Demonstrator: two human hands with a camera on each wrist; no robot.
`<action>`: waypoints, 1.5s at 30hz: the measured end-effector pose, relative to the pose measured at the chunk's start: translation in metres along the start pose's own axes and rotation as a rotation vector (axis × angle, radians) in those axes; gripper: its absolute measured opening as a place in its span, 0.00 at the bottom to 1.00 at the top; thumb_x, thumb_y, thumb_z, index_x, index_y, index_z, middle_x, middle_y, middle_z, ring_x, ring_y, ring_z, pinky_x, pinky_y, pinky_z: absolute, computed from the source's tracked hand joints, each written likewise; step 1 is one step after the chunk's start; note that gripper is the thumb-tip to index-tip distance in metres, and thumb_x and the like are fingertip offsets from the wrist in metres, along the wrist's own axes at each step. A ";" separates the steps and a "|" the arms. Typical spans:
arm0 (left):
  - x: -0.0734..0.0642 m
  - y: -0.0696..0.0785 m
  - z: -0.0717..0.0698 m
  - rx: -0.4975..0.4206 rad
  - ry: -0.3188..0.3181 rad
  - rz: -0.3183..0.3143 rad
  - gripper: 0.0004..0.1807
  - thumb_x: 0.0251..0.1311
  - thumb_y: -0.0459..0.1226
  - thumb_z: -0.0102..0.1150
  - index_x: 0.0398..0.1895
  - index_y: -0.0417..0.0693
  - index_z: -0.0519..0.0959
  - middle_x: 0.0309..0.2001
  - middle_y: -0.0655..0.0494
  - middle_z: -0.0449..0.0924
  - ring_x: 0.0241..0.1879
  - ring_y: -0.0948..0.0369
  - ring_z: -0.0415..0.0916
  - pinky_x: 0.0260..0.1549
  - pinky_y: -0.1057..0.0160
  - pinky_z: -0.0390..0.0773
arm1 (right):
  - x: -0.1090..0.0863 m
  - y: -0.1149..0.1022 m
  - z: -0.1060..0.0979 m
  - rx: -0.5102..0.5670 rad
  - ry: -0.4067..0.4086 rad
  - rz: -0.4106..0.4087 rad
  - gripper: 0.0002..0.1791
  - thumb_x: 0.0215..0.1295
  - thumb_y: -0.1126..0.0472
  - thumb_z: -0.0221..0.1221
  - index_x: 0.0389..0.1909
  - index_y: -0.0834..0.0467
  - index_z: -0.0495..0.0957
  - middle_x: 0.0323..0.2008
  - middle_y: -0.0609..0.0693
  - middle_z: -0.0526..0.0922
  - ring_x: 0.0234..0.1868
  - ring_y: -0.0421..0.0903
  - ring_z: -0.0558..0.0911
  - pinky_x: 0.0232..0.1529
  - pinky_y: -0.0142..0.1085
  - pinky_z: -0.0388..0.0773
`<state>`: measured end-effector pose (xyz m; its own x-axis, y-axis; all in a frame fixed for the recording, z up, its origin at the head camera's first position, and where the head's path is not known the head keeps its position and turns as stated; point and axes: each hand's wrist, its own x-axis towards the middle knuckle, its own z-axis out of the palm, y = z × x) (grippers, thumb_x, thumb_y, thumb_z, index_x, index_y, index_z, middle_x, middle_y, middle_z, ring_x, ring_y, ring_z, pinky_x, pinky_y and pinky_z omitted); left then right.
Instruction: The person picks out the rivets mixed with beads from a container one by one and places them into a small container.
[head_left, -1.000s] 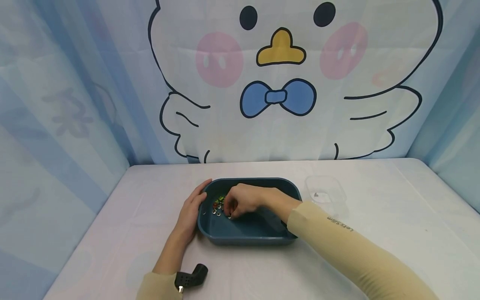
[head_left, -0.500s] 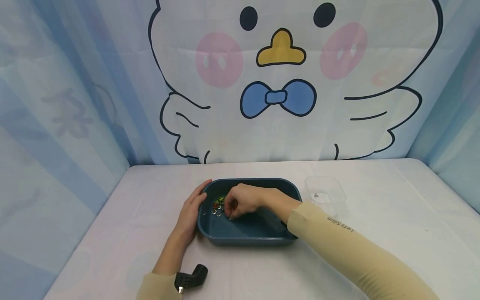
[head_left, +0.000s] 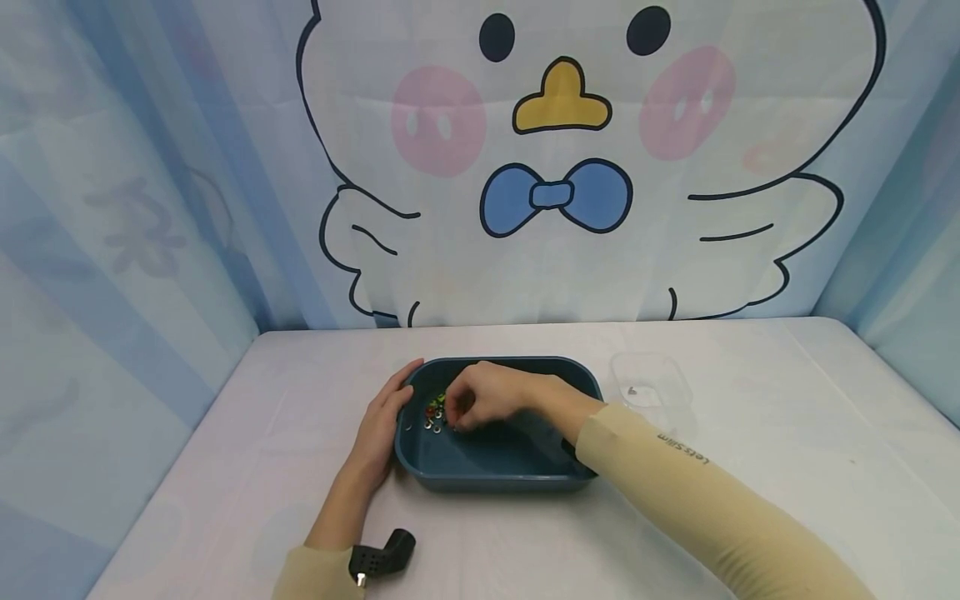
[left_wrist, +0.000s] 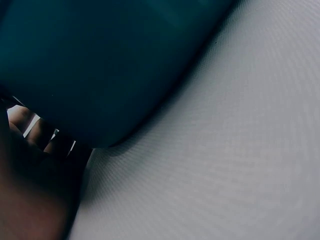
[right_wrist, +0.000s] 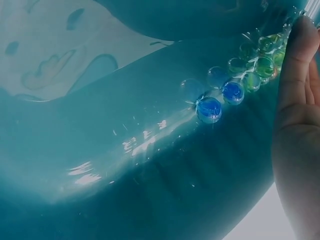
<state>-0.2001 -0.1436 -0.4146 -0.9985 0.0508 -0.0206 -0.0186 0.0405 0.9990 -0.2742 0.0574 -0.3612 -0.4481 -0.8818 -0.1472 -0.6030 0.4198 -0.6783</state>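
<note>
A dark teal basin (head_left: pixel 495 477) stands on the table. My left hand (head_left: pixel 378 429) holds its left side, thumb at the rim; the left wrist view shows fingers (left_wrist: pixel 37 132) against the basin's outer wall (left_wrist: pixel 100 75). Small clear marbles (head_left: pixel 433 414) with coloured insides lie near the basin's left end. In the right wrist view they form a cluster, blue marbles (right_wrist: pixel 208 109) nearest and green ones (right_wrist: pixel 264 66) beyond. My right hand (head_left: pixel 491 393) reaches into the basin beside them with curled fingers and thumb brought together. Its fingertips are hidden, so anything between them cannot be made out.
A clear plastic container (head_left: pixel 651 379) with a small dark thing inside stands right of the basin. The table (head_left: pixel 765 450) has a whitish cloth. A printed curtain (head_left: pixel 555 258) hangs behind it. A black device (head_left: pixel 384 554) is strapped to my left wrist.
My right hand has risen slightly and shifted a little to the left over the marbles. The small shiny thing at its fingertips is out of sight now. The left hand and basin stay put.
</note>
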 end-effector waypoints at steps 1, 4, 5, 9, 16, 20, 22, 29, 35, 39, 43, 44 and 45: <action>0.000 0.000 0.000 0.000 0.001 0.000 0.26 0.78 0.41 0.35 0.76 0.55 0.65 0.76 0.53 0.59 0.76 0.53 0.51 0.73 0.45 0.48 | 0.000 0.000 0.000 0.005 0.002 -0.001 0.03 0.64 0.67 0.65 0.34 0.56 0.84 0.32 0.42 0.84 0.33 0.37 0.80 0.38 0.30 0.79; -0.001 0.001 0.000 0.002 0.000 -0.001 0.26 0.78 0.41 0.35 0.76 0.55 0.65 0.76 0.53 0.59 0.76 0.53 0.51 0.73 0.45 0.47 | -0.001 0.000 -0.001 0.035 0.006 0.000 0.03 0.64 0.68 0.65 0.35 0.57 0.84 0.32 0.43 0.84 0.31 0.37 0.81 0.37 0.31 0.80; -0.001 0.001 0.000 0.003 0.000 -0.004 0.26 0.78 0.42 0.35 0.76 0.55 0.65 0.76 0.54 0.59 0.76 0.53 0.51 0.73 0.45 0.47 | -0.001 0.000 -0.001 0.050 0.007 0.001 0.03 0.64 0.68 0.65 0.35 0.58 0.84 0.32 0.43 0.84 0.31 0.38 0.81 0.36 0.31 0.80; 0.000 0.001 0.001 0.004 -0.006 -0.003 0.26 0.78 0.42 0.36 0.76 0.55 0.65 0.76 0.53 0.58 0.76 0.53 0.51 0.73 0.45 0.46 | -0.002 -0.001 -0.001 0.104 0.016 0.007 0.03 0.64 0.69 0.64 0.36 0.61 0.84 0.31 0.45 0.84 0.30 0.40 0.82 0.35 0.33 0.82; 0.000 0.001 0.001 0.007 -0.006 -0.003 0.25 0.79 0.42 0.35 0.76 0.55 0.65 0.76 0.53 0.58 0.76 0.53 0.51 0.73 0.45 0.46 | -0.005 0.000 -0.003 0.116 0.046 0.007 0.04 0.64 0.69 0.63 0.38 0.63 0.84 0.32 0.45 0.85 0.30 0.40 0.82 0.36 0.34 0.82; 0.001 0.001 0.002 0.016 -0.008 0.000 0.26 0.79 0.42 0.35 0.76 0.55 0.65 0.77 0.53 0.58 0.76 0.53 0.50 0.73 0.44 0.46 | -0.006 0.002 -0.005 0.102 0.071 -0.031 0.06 0.62 0.69 0.63 0.39 0.63 0.84 0.33 0.46 0.85 0.32 0.40 0.81 0.38 0.33 0.81; 0.001 0.001 0.002 0.021 -0.008 0.001 0.26 0.79 0.42 0.34 0.76 0.55 0.64 0.77 0.53 0.57 0.76 0.53 0.49 0.73 0.44 0.45 | -0.007 0.002 -0.006 0.100 0.085 -0.053 0.06 0.62 0.69 0.62 0.39 0.63 0.84 0.34 0.47 0.84 0.33 0.40 0.81 0.39 0.33 0.81; 0.001 0.000 0.002 0.019 -0.013 -0.004 0.26 0.79 0.42 0.34 0.76 0.54 0.64 0.77 0.53 0.57 0.77 0.53 0.49 0.73 0.45 0.46 | -0.009 0.001 -0.008 0.144 0.122 -0.098 0.06 0.62 0.70 0.61 0.38 0.65 0.83 0.35 0.49 0.84 0.34 0.40 0.81 0.40 0.34 0.81; 0.001 0.002 0.002 0.015 -0.010 -0.008 0.26 0.79 0.42 0.35 0.76 0.54 0.64 0.77 0.52 0.57 0.76 0.53 0.49 0.73 0.46 0.46 | -0.010 -0.002 -0.010 0.169 0.143 -0.127 0.06 0.63 0.70 0.61 0.39 0.68 0.83 0.34 0.49 0.84 0.34 0.41 0.81 0.40 0.34 0.80; 0.002 0.002 0.001 0.008 -0.006 -0.010 0.26 0.79 0.42 0.35 0.76 0.54 0.64 0.77 0.53 0.57 0.76 0.53 0.49 0.73 0.46 0.46 | -0.008 -0.004 -0.011 0.165 0.149 -0.133 0.06 0.63 0.70 0.61 0.39 0.67 0.82 0.33 0.47 0.83 0.33 0.41 0.80 0.39 0.33 0.80; 0.002 0.002 0.000 0.012 -0.007 -0.012 0.26 0.79 0.42 0.34 0.76 0.55 0.64 0.77 0.53 0.57 0.76 0.53 0.49 0.73 0.46 0.46 | -0.008 -0.007 -0.014 0.162 0.159 -0.127 0.06 0.63 0.69 0.62 0.39 0.67 0.82 0.32 0.46 0.83 0.32 0.42 0.79 0.37 0.33 0.79; 0.002 0.002 0.000 0.012 -0.008 -0.011 0.26 0.79 0.42 0.34 0.76 0.55 0.64 0.77 0.53 0.57 0.76 0.53 0.49 0.73 0.46 0.46 | -0.008 -0.008 -0.015 0.162 0.163 -0.124 0.06 0.63 0.69 0.62 0.39 0.67 0.82 0.32 0.46 0.83 0.32 0.42 0.79 0.36 0.33 0.79; 0.002 0.001 0.000 0.011 -0.008 -0.010 0.26 0.79 0.42 0.35 0.76 0.55 0.64 0.77 0.53 0.57 0.76 0.53 0.49 0.73 0.46 0.46 | -0.009 -0.009 -0.017 0.161 0.168 -0.122 0.06 0.63 0.69 0.62 0.39 0.67 0.82 0.32 0.46 0.83 0.32 0.42 0.79 0.36 0.33 0.79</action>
<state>-0.2021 -0.1438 -0.4132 -0.9978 0.0583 -0.0311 -0.0281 0.0524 0.9982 -0.2756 0.0650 -0.3417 -0.4898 -0.8701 0.0554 -0.5525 0.2607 -0.7917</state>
